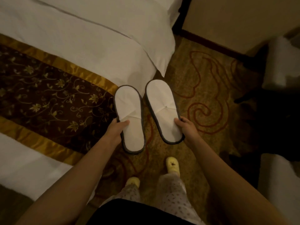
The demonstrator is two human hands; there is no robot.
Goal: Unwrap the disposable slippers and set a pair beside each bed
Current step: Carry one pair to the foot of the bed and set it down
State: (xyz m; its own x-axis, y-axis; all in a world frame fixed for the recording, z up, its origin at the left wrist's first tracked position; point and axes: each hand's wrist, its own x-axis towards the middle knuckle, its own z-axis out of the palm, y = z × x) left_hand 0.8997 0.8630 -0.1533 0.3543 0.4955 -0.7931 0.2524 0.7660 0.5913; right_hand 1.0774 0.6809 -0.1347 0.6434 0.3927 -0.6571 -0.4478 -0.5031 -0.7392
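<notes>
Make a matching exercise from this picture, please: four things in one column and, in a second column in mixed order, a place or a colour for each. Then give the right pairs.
Column one
1. left slipper
2. right slipper
3. bed runner
4. yellow shoes

Column two
A. lies across the bed, brown with gold edges
B. on the person's feet, over the carpet
C. held by the right hand
D. held by the left hand

Right pairs: 1-D, 2-C, 3-A, 4-B
</notes>
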